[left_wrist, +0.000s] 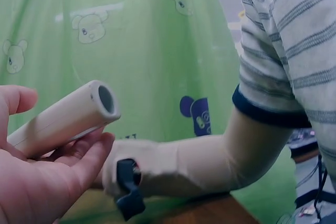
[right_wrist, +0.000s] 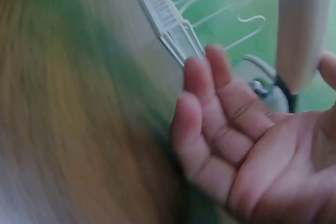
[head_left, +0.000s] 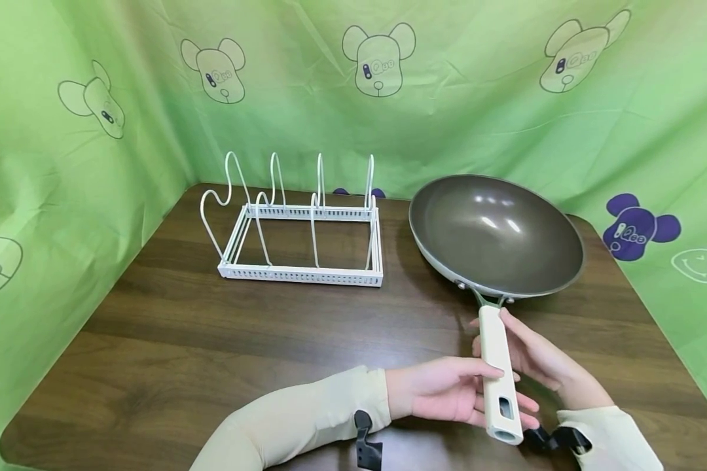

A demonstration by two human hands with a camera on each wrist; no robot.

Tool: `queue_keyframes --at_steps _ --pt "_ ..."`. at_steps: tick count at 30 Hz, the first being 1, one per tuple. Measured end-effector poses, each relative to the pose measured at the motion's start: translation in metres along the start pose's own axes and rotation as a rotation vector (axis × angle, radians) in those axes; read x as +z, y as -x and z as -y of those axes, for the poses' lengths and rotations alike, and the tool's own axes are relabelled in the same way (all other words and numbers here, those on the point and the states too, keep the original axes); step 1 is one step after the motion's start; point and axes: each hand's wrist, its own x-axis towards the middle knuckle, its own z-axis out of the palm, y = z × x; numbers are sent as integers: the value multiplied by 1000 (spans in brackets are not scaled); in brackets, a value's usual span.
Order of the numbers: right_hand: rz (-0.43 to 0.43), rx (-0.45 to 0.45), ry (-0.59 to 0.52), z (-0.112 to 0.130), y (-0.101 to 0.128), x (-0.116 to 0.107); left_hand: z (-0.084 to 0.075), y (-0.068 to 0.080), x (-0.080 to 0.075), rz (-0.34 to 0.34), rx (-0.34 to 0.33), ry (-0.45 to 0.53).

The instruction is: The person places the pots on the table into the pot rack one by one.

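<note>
A deep frying pan [head_left: 495,235] with a dark grey inside lies at the right, its cream handle [head_left: 496,373] pointing toward me. Whether its base touches the table cannot be told. My left hand [head_left: 448,392] holds the handle near its end, thumb over the top and fingers underneath; the left wrist view shows the hollow handle end [left_wrist: 107,100] between thumb and fingers. Beside the handle, closer to the pan, is my right hand [head_left: 544,360]. Its fingers are loosely bent and spread below the handle, not wrapped round it, as the right wrist view shows.
Left of the pan, a white wire pan rack [head_left: 300,275] with several upright curved dividers stands on the brown wooden table [head_left: 212,353]. Green printed cloth [head_left: 306,118] hangs behind and along the sides.
</note>
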Motion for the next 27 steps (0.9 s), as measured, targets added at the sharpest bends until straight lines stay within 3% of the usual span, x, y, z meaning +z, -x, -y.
queue_keyframes --at_steps 5,11,17,21,23,27 --pt "174 -116 -379 -12 -16 1 4 -10 6 -31 -3 80" --pt "269 -248 -651 -22 -30 5 7 -17 11 -75 8 74" --pt "302 -354 -800 -27 -41 8 7 -19 17 -163 28 56" --pt "396 -375 -943 -29 -44 12 7 -19 20 -182 46 56" --pt "434 -381 -957 -30 -47 13 8 -18 19 -187 58 51" --pt "456 -407 -878 -33 -54 12 9 -17 16 -200 72 30"
